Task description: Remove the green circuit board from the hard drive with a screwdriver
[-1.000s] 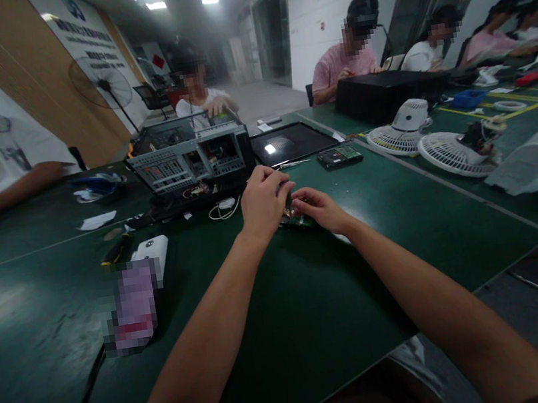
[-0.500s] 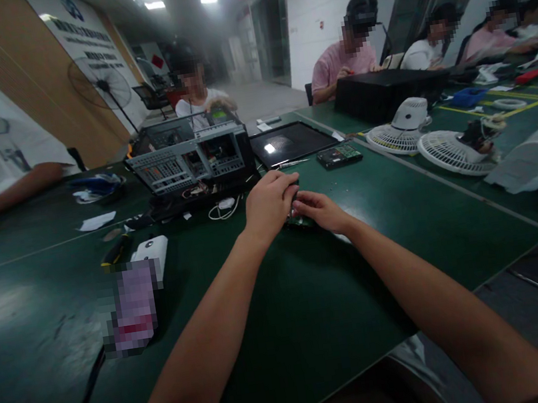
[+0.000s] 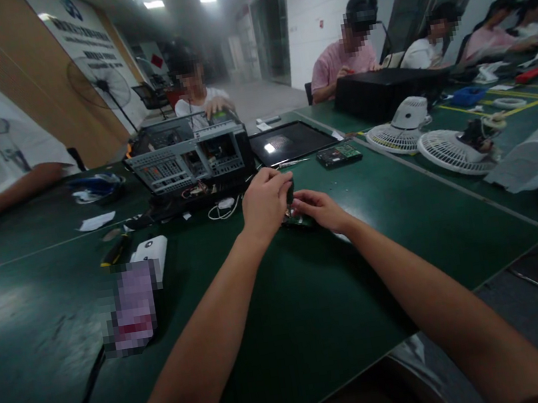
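Observation:
My left hand (image 3: 265,203) is closed around the dark handle of a screwdriver (image 3: 290,191), which stands nearly upright. Its thin shaft points down at a green circuit board (image 3: 301,222) lying on the table, mostly covered by my hands. From the other side, my right hand (image 3: 321,210) has thumb and fingers pinched together close to the shaft, just above the board. What those fingertips hold is too small to make out. A hard drive (image 3: 339,155) with a green board on its face lies beyond my right hand.
An open computer case (image 3: 192,159) stands behind my left hand, a black panel (image 3: 290,142) beside it. To the left lie a yellow-black tool (image 3: 115,250) and a white power strip (image 3: 152,252). White fan parts (image 3: 458,153) are at right. Several people sit around the table.
My left hand and the screwdriver have shifted slightly left, showing more of the handle and shaft. My right hand stays nearly in place. Across the table, a person's hand has moved on the case.

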`<state>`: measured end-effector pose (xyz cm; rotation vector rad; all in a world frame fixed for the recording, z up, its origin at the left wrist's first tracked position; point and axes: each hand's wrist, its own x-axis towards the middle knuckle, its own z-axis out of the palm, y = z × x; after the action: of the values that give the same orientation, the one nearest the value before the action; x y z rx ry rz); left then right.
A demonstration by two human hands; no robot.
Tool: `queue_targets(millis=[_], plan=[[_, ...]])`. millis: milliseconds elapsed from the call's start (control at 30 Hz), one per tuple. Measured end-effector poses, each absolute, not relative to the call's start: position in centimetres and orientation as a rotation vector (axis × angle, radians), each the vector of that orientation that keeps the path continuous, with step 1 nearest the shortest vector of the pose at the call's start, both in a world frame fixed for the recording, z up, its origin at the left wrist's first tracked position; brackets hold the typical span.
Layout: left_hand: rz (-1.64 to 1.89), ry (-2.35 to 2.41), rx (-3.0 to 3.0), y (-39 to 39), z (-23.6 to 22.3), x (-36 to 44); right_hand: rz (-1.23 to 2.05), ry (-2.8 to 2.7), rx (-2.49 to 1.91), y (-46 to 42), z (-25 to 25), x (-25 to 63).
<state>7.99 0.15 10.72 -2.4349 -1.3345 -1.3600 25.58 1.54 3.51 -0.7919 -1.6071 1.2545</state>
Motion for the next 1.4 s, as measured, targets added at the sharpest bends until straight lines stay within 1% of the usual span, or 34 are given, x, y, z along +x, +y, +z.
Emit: queue_targets(millis=[367,667,933,1167,1400], plan=[[-1.355,-1.260,-2.535,-0.02,10.99,8.17,1.253,-1.535,-0.761,1.94,2.83,25.62],[-1.352,-1.362,-2.498,0.00,11.10,8.00,1.281,-1.593,-0.763,1.77,2.99,25.62],[-1.340,-1.430,-2.423,0.07,11.08,7.79,1.239,-1.477,-0.845,1.97,2.52,25.57],[-1.322,-1.372,-2.486,-0.32,11.36,8.12,1.222,-1.523,-0.800,2.04,2.60,25.49],[-1.337,-1.348,-2.520,-0.52,11.54,8.25,1.272,-1.578,-0.752,1.98,2.75,25.58]])
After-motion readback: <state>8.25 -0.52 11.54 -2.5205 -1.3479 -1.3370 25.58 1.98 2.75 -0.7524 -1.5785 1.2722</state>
